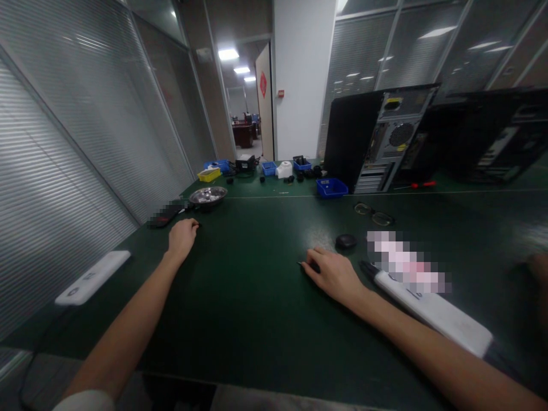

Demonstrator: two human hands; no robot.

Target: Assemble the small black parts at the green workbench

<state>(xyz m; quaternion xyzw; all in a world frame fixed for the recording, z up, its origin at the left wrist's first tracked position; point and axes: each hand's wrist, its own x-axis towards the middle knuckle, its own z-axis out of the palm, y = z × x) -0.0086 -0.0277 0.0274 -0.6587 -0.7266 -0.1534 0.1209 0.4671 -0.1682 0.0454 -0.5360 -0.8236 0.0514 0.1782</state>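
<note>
My left hand point(182, 237) is closed over the left part of the green table point(240, 274), with a small dark thing showing at its fingertips. Just beyond it stands a shallow metal bowl point(208, 196) holding some small pale pieces. My right hand point(331, 273) rests low over the table, fingers curled and pinched. A thin dark tip pokes out past its thumb and forefinger; the rest is hidden by the hand. Close behind that hand lies a black rounded object point(346, 241) like a computer mouse.
White power strips point(436, 311) point(93, 278) lie at right and left. Glasses point(374, 214), a blue tray point(331, 188) and an open computer case point(381, 140) stand farther back. Small bins, including a yellow one point(209, 174), line the far side. A blurred hand point(537, 271) shows at the right edge.
</note>
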